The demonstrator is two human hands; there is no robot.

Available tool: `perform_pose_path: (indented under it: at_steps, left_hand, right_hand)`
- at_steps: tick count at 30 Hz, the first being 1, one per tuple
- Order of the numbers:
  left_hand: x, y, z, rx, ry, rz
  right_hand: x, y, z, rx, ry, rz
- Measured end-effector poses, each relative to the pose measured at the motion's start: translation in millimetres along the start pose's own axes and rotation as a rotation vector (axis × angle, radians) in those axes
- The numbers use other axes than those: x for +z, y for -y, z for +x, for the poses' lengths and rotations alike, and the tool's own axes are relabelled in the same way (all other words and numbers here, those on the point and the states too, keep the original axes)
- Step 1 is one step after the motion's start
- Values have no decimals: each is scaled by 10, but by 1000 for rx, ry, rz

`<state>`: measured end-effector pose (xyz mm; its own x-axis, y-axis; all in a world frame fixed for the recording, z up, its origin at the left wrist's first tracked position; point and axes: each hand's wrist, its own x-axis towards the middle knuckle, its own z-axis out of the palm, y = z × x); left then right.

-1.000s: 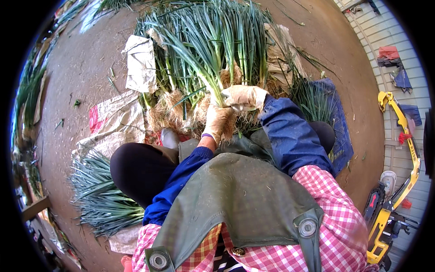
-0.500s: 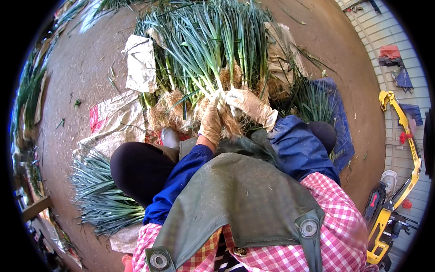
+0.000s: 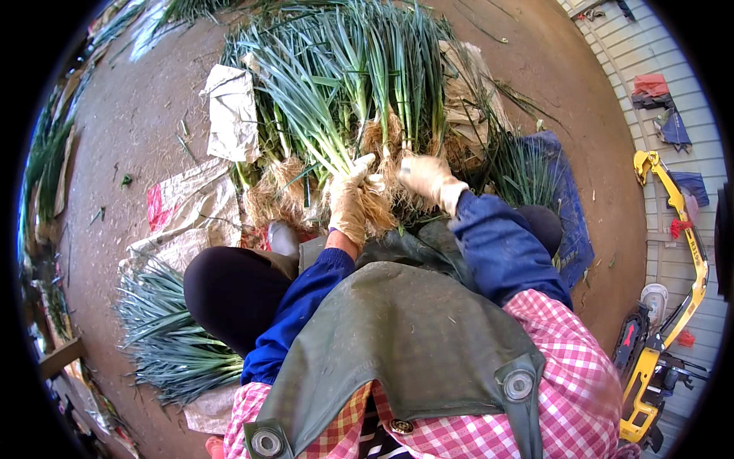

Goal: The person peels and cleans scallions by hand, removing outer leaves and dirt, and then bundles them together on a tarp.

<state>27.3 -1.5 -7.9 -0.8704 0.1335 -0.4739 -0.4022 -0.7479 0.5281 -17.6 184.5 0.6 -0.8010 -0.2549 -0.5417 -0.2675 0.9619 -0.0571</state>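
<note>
My left hand (image 3: 349,200), in a pale, soiled glove, is closed around the white lower stems of a few leeks (image 3: 325,149). Their long green leaves point away from me, and their stringy roots hang below my fingers. To its right, my right hand (image 3: 432,182), gloved the same way, is apart from the left with its fingers curled in. They are slightly blurred, and what they hold, if anything, is hidden. Just beyond both hands lies a large pile of leeks (image 3: 367,53), leaves pointing away, tan roots (image 3: 283,183) toward me.
More leeks lie in a bundle (image 3: 176,329) by my left knee and on a blue sheet (image 3: 573,222) at the right. Pale sacks (image 3: 232,115) flank the pile on the brown floor (image 3: 145,99). A yellow toy-like excavator (image 3: 677,306) is at the far right.
My right hand has moved right, away from the left hand and the stems beside it. The left hand has shifted slightly left, with the held leeks tilting left.
</note>
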Motion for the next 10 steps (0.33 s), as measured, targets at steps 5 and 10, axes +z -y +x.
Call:
perform_pose_path:
  at_steps: [5,10]
  left_hand:
    - [-206,176,188,-47,15,84]
    - [-187,137,158,-95,-96,-118]
  right_hand:
    - [-93,58,323,193,13,545]
    - [-49,189,136,-368,-61,855]
